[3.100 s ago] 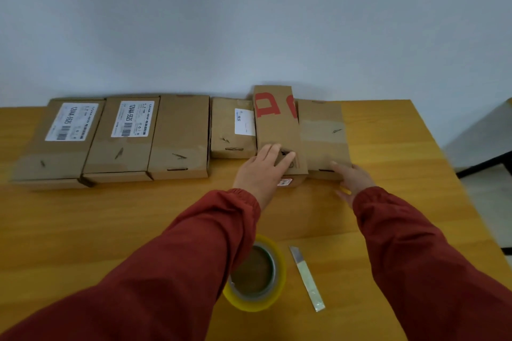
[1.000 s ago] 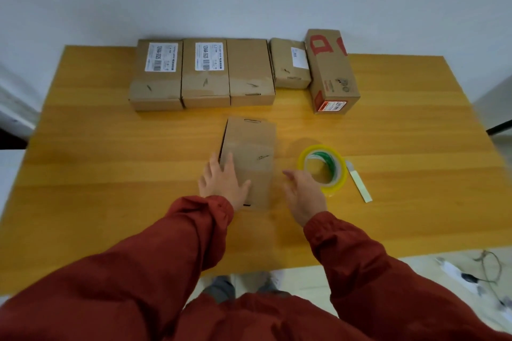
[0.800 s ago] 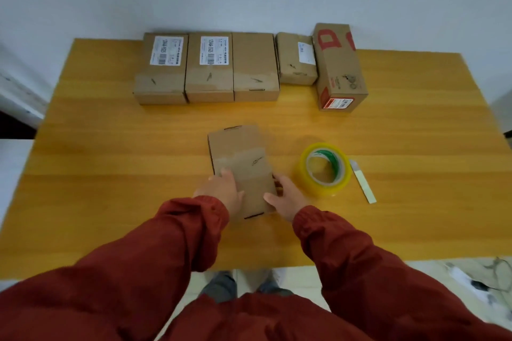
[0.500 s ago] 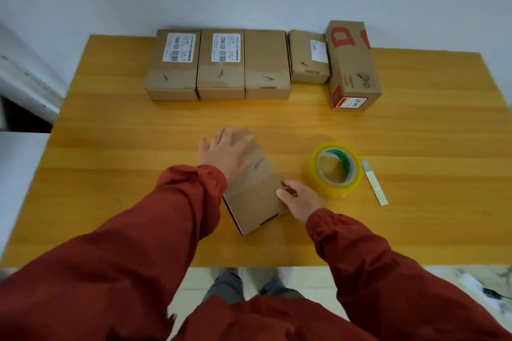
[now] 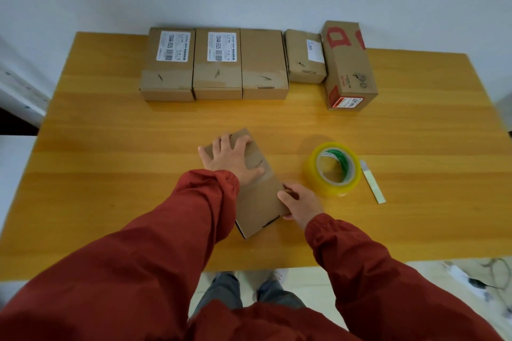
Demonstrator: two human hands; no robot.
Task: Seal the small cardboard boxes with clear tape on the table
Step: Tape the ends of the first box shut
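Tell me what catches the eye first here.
The left hand presses flat on a cardboard box at the centre of the table, while the right hand grips its near right edge. A yellow-tinted tape roll lies just right of it, and five more boxes line the far edge.

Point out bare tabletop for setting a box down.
Free: table left of the left hand; the strip between the back row of boxes and the held box; right of the cutter. Crowded: around the tape roll and right hand.
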